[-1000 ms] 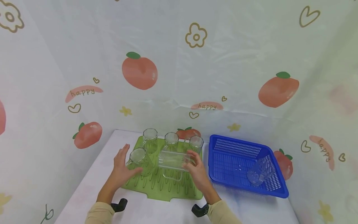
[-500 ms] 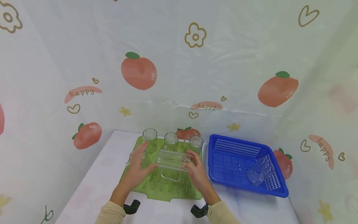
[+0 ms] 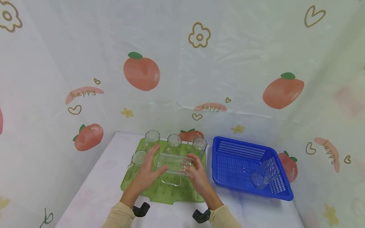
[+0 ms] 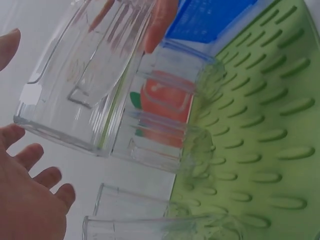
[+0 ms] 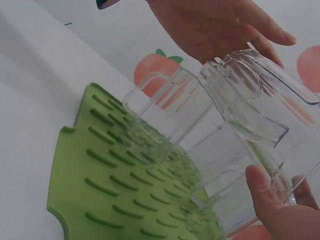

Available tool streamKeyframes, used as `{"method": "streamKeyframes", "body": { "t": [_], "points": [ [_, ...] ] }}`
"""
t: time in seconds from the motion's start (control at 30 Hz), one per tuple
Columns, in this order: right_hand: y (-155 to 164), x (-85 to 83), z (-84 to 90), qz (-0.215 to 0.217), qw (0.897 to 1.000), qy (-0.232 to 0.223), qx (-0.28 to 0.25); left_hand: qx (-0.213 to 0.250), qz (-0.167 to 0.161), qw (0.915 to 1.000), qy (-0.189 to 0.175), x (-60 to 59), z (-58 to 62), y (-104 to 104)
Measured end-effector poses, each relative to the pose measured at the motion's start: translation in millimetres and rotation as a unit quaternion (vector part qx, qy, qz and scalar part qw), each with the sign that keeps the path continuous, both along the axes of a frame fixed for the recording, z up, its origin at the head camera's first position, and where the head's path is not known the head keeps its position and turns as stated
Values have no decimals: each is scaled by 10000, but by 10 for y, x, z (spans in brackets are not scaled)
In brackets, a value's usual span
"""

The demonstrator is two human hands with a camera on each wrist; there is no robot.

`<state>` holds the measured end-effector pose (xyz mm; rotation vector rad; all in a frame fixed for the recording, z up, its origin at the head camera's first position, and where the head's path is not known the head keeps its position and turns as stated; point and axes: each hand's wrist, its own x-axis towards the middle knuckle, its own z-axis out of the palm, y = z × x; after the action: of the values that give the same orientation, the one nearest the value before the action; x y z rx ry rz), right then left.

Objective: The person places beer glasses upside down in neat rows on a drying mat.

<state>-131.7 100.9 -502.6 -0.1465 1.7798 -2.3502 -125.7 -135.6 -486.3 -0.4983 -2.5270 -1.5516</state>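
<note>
White worktop (image 3: 94,190), near-left part bare of items. Green drying mat (image 3: 171,193) with raised ribs, lying flat on the worktop at centre. On the mat, left to right: one clear glass mug (image 3: 138,158) at the left edge, mouth down as far as can be judged; a far row of three more clear mugs, far-left mug (image 3: 152,138), middle mug (image 3: 174,141) and far-right mug (image 3: 199,145), standing apart from one another. Left hand (image 3: 148,172), fingers straight and spread, palm laid against the left end of the clear pitcher (image 3: 172,164); the left wrist view shows those fingers (image 4: 30,200) just beside its rim, not curled round it. The pitcher is a large ribbed clear vessel with a handle hanging on its near side, held on its side above the middle of the mat, between both hands and in front of the far row. Right hand (image 3: 196,177), grip curled round the pitcher's right end, thumb and fingers (image 5: 267,200) pressed on the glass. Blue perforated basket (image 3: 225,177) on the worktop just right of the mat, holding one clear ribbed glass (image 3: 263,175) lying tilted at its near-right corner. Progress, judged: four mugs are set on the mat; the pitcher is in hand and not yet set down; the one glass in the basket is left to handle.
</note>
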Motion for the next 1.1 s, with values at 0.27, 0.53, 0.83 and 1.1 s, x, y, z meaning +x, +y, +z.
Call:
{"method": "streamKeyframes", "body": {
  "t": [0.27, 0.53, 0.83, 1.1],
  "points": [
    [-10, 34, 14, 143, 9998, 46, -111, 183, -137, 9991, -367, 24, -5, 32],
    [-36, 62, 36, 321, 9991, 272, -11, 605, -50, 9954, -745, 67, 24, 101],
    [-19, 101, -20, 449, 9978, 288, 390, 731, 114, 9947, -709, 75, -11, 158],
    [36, 143, -60, 596, 9920, 390, 1038, 845, 110, 9955, -412, 66, -26, 191]
  ]
}}
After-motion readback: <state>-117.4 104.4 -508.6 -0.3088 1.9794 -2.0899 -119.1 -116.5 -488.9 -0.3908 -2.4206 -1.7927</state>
